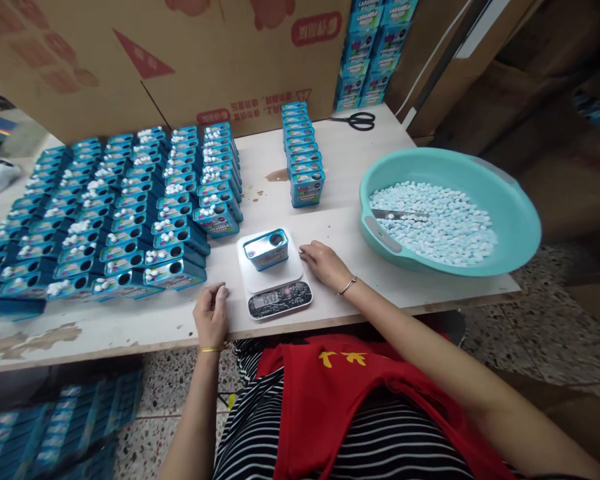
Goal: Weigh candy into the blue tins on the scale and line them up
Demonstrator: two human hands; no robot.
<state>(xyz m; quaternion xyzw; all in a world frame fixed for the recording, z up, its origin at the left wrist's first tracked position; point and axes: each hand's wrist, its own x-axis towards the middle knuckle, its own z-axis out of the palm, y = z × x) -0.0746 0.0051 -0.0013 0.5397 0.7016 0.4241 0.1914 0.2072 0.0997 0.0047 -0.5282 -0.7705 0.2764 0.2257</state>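
Observation:
A blue tin [267,251] with a silvery top and a round hole stands on the white platform of a digital kitchen scale [280,300]. The scale's display is lit. To the left of the scale, my left hand [213,317] rests at the table edge with its fingers curled in, and nothing shows in it. Close by the scale's right side is my right hand [325,265], its fingers pinched together. Something small and pale shows at its fingertips; I cannot tell whether it is a candy or a nail.
Rows of blue tins [130,220], many topped with white candies, cover the left. One column of tins [307,190] stands behind the scale, near black scissors [361,121]. At right, a turquoise basin [525,227] holds pale candies [445,220] and a metal scoop [400,215]. A cardboard box [205,60] stands behind.

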